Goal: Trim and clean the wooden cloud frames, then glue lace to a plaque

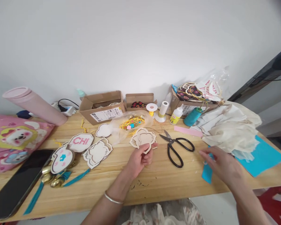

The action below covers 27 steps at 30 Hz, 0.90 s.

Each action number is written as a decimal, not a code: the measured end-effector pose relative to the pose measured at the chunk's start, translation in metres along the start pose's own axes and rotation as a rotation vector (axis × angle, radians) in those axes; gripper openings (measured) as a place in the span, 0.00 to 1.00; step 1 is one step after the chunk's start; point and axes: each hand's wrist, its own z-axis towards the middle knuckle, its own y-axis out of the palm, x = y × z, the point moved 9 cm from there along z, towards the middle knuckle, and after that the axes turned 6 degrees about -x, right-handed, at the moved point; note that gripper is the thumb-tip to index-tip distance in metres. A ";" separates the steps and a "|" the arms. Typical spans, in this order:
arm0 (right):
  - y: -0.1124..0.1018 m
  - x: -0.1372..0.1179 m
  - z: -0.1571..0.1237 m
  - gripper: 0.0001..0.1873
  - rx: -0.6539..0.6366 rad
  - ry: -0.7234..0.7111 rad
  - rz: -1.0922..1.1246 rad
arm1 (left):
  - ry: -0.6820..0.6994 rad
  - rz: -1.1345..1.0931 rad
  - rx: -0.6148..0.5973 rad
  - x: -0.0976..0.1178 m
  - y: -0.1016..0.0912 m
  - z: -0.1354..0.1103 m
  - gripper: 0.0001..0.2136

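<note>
Cutouts (144, 138) pinched between thumb and curled fingers of left hand (138, 159), just left of scissors (170, 141). Right hand (226, 165) over blue strip (206, 175), loosely bent; cannot tell whether gripping.

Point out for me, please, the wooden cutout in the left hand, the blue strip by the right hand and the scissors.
Wooden cutout (142, 137): head view, middle of its flat face.
Blue strip (207, 173): head view, its uncovered lower part.
Scissors (170, 141): head view, at the pivot.
</note>
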 end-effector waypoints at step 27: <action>0.127 -0.074 0.041 0.12 -0.032 0.206 1.242 | 0.259 -0.004 0.240 0.031 -0.032 0.005 0.09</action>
